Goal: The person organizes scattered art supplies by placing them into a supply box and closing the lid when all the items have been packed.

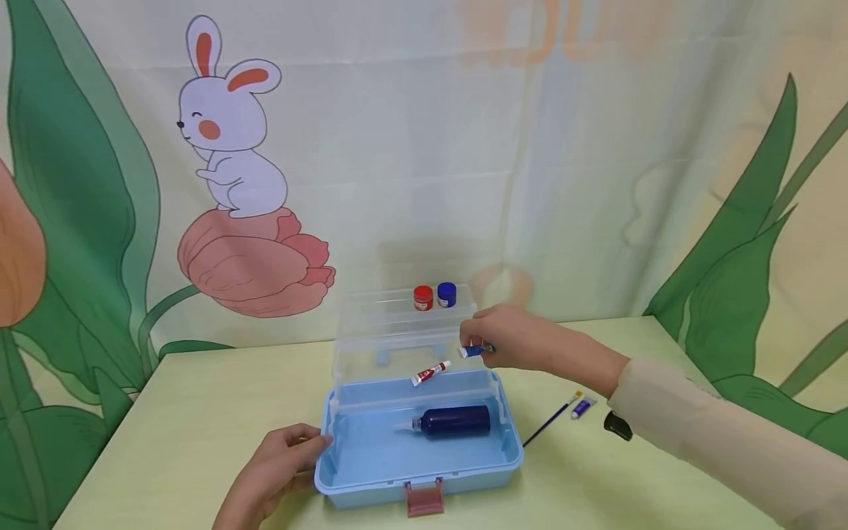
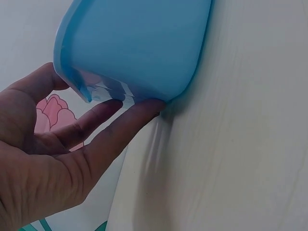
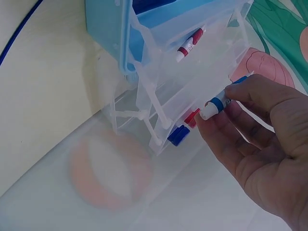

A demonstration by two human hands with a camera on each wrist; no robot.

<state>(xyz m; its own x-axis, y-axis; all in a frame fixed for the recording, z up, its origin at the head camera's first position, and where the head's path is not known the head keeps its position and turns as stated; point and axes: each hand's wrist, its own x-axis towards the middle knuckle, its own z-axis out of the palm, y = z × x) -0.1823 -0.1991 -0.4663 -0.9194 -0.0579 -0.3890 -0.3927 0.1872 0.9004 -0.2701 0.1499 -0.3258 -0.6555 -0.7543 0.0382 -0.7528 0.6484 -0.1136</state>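
Observation:
A light-blue plastic storage box (image 1: 397, 467) lies open on the table, its clear folding trays (image 1: 391, 324) raised at the back. My left hand (image 1: 281, 460) holds the box's left end, fingers against the rim and side wall in the left wrist view. Above the trays' right side, my right hand (image 1: 506, 337) pinches a small blue paint tube (image 3: 219, 102) with a white cap. A red paint tube (image 1: 430, 373) lies in the lower clear tray. Red (image 1: 423, 298) and blue (image 1: 447, 294) paint jars sit in the top tray. Inside the box rests a dark blue bottle (image 1: 457, 421) with a pointed nozzle.
On the table right of the box lie a paintbrush (image 1: 553, 419), a purple-blue paint tube (image 1: 583, 407) and a black object (image 1: 618, 425) partly hidden by the right sleeve. A printed curtain (image 1: 411, 147) hangs behind the table. A reddish latch (image 1: 425, 500) hangs at the box's front.

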